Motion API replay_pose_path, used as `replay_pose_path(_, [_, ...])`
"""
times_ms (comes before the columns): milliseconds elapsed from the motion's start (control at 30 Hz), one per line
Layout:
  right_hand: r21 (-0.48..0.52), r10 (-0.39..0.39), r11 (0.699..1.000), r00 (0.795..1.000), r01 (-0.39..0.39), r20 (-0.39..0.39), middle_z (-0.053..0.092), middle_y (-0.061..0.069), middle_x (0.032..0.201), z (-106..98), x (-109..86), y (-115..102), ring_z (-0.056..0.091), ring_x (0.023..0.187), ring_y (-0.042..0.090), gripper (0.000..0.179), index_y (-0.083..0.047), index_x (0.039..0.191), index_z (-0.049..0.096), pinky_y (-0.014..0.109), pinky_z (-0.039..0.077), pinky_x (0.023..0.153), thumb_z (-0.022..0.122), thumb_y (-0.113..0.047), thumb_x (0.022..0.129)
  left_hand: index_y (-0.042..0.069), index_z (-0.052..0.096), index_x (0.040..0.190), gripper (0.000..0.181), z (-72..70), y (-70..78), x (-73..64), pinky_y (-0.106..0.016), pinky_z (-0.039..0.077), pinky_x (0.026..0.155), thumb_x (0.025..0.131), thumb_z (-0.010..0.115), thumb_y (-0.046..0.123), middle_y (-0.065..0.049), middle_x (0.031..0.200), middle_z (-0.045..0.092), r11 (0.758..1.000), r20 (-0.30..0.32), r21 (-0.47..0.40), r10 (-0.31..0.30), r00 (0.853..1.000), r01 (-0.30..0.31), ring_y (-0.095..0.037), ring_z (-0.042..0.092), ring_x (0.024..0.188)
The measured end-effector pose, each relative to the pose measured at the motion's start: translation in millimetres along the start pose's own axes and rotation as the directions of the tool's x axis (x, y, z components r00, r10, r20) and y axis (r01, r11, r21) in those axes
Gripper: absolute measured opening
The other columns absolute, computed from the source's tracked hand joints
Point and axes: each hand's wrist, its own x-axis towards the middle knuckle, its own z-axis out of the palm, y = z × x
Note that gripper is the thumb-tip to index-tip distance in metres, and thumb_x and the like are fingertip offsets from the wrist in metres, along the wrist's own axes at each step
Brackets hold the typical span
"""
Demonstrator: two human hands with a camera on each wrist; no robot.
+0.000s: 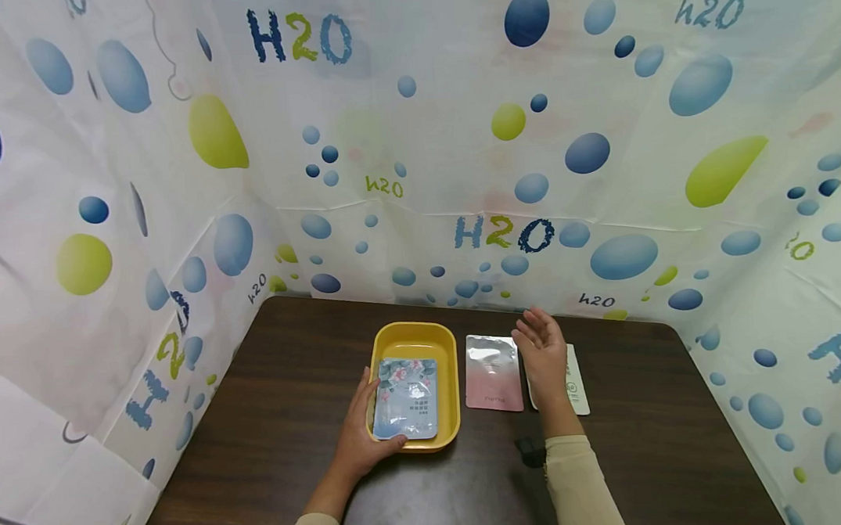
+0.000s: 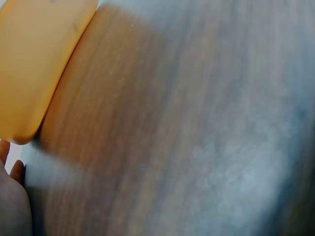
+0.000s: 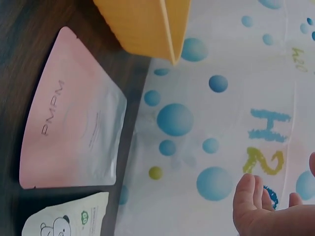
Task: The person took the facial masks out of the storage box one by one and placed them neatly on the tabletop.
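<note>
A yellow plastic tray (image 1: 451, 386) stands on the table with a blue floral sachet (image 1: 406, 408) lying in it. My left hand (image 1: 361, 433) grips the tray's near left corner, fingers along the left rim and thumb at the near edge. In the left wrist view only part of that hand shows, beside the tray (image 2: 39, 64). My right hand (image 1: 546, 363) is raised, fingers extended and holding nothing, in front of a white packet (image 1: 577, 389) that it partly hides. Left of that hand lies a pink and silver packet (image 1: 494, 377), its PMPM lettering legible in the right wrist view.
The dark wooden table (image 1: 298, 354) reaches back to a white curtain (image 1: 415, 137) printed with blue and green dots. The curtain also hangs along both sides. A small black object (image 1: 530, 452) is beside my right wrist.
</note>
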Motion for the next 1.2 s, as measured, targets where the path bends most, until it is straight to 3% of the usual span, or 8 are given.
replay_pose_path(233, [0.013,-0.020,1.000,0.999,0.020,0.039,0.047,0.011,0.150,9,-1.7,1,0.049,0.141,0.032,0.057,-0.008,0.152,0.040,0.012,0.050,0.093,0.062,-0.002,0.099,0.009,0.043,0.154,0.109,-0.1,-0.9,-0.7,-0.047,0.031,0.118,0.061,0.096,0.033,-0.001,0.172,0.022,1.000,-0.004,0.007,0.007,1.000,-0.007,-0.009,0.024,0.154])
replay_pose_path(333, [0.021,-0.031,0.999,0.998,0.030,0.048,0.048,0.013,0.150,14,-2.1,2,0.050,0.140,0.034,0.057,-0.006,0.152,0.041,0.012,0.050,0.093,0.062,-0.001,0.099,0.010,0.043,0.154,0.109,-0.3,-0.9,-0.5,-0.048,0.031,0.118,0.061,0.096,0.033,-0.001,0.172,0.022,1.000,-0.003,0.004,0.004,1.000,-0.004,-0.007,0.023,0.153])
replay_pose_path(667, [-0.019,-0.029,0.999,0.996,0.031,0.080,0.050,0.012,0.151,33,-8.1,4,0.052,0.140,0.030,0.056,-0.010,0.150,0.044,0.011,0.050,0.092,0.066,-0.007,0.098,0.008,0.042,0.153,0.110,-0.7,-0.6,0.5,-0.060,0.031,0.116,0.060,0.096,0.032,-0.003,0.172,0.021,1.000,0.005,0.013,0.000,1.000,0.000,-0.033,0.028,0.153])
replay_pose_path(933, [-0.030,-0.033,0.999,0.993,0.037,0.113,0.052,0.012,0.150,48,-12.4,11,0.054,0.139,0.032,0.056,-0.010,0.149,0.046,0.017,0.051,0.098,0.065,-0.005,0.097,0.009,0.042,0.154,0.110,-0.9,-1.3,0.3,-0.062,0.030,0.116,0.061,0.096,0.033,-0.002,0.172,0.020,1.000,0.005,-0.001,0.003,1.000,-0.003,-0.024,0.026,0.154])
replay_pose_path(1200, [-0.022,-0.027,0.999,0.992,0.030,0.122,0.051,0.019,0.149,63,-17.9,17,0.054,0.137,0.038,0.054,-0.006,0.148,0.046,0.033,0.052,0.104,0.064,-0.004,0.097,0.008,0.042,0.154,0.110,-1.1,-1.8,0.1,-0.064,0.029,0.116,0.061,0.096,0.033,-0.003,0.172,0.020,1.000,0.011,-0.006,0.000,1.000,0.000,-0.034,0.026,0.154])
